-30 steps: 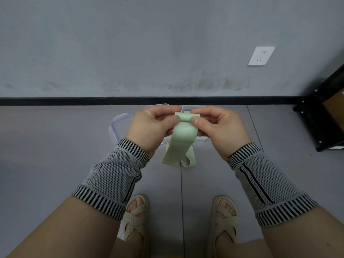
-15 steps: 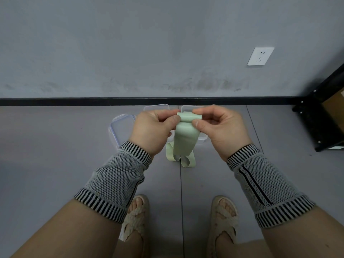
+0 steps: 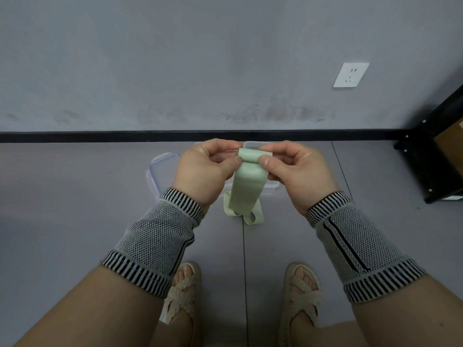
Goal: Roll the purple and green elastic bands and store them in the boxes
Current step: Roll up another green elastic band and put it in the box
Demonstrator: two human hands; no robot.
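A pale green elastic band (image 3: 246,186) hangs in front of me, its top end curled into a small roll. My left hand (image 3: 205,169) pinches the roll's left side with thumb and fingers, and my right hand (image 3: 297,169) pinches its right side. The band's loose tail folds onto the grey floor below. Clear plastic boxes lie on the floor behind my hands: a lid or box (image 3: 162,171) at the left, another box (image 3: 271,189) mostly hidden behind my right hand. No purple band is visible.
My two sandalled feet (image 3: 302,289) stand on the grey floor below the hands. A black shelf frame (image 3: 426,156) stands at the right against the wall. A white wall socket (image 3: 350,74) sits above it. A black baseboard runs along the wall.
The roll at the band's top has grown slightly. More of the hanging tail has been drawn up, and its end now folds on the floor.
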